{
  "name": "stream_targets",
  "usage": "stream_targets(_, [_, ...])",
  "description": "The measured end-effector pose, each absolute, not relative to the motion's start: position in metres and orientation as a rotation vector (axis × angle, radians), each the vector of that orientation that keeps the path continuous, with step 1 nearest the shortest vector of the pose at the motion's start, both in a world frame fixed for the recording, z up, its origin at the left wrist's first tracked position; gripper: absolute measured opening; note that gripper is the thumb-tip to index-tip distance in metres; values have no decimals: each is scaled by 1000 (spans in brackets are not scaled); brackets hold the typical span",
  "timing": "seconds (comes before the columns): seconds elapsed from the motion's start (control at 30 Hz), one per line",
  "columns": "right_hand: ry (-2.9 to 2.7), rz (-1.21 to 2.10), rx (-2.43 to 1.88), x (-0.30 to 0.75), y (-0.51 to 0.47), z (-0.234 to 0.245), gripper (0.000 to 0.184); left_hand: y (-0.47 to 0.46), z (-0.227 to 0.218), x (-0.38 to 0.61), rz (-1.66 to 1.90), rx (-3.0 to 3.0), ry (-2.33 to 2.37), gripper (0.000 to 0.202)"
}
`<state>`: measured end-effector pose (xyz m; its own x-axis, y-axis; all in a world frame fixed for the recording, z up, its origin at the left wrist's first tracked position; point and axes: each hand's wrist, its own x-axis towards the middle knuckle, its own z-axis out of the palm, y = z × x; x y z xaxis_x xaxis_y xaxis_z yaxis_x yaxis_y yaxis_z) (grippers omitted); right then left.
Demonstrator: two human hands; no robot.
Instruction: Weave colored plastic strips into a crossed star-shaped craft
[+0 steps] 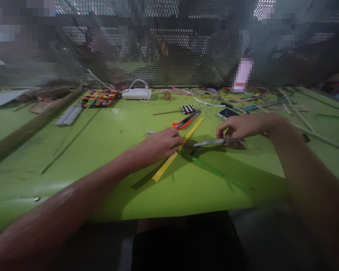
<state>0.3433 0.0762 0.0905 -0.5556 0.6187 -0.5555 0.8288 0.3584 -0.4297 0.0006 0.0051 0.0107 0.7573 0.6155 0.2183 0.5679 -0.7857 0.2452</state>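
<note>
My left hand (164, 143) is closed with its fingertips pinched over a spot where flat strips cross. A yellow strip (165, 168) runs diagonally under those fingertips. From the same spot a green strip (205, 165) stretches toward the lower right, its far end blurred. My right hand (243, 126) has its fingers closed on a grey strip (209, 142), which reaches across toward the left fingertips. How the strips pass over or under each other is hidden by the left fingers. Just beyond the hands lies a red-orange cutter knife (183, 122).
Behind the knife is a small black-and-white woven piece (188, 109) on a stick. A phone (228, 113) lies beyond my right hand. Colourful woven work (98, 98), a white power strip (137, 94) and scattered strips (243, 97) line the back. A long pole (31, 130) lies left on the green tabletop (101, 203).
</note>
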Motion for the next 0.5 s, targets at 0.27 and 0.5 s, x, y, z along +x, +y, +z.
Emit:
stream_targets(0.27, [2318,-1023,1313,352,70,101,21,8,9,1,428,2837,944,25])
stream_targets(0.5, [2746,-605,1648,345,60,99,17,5,12,3,398,2837,977,24])
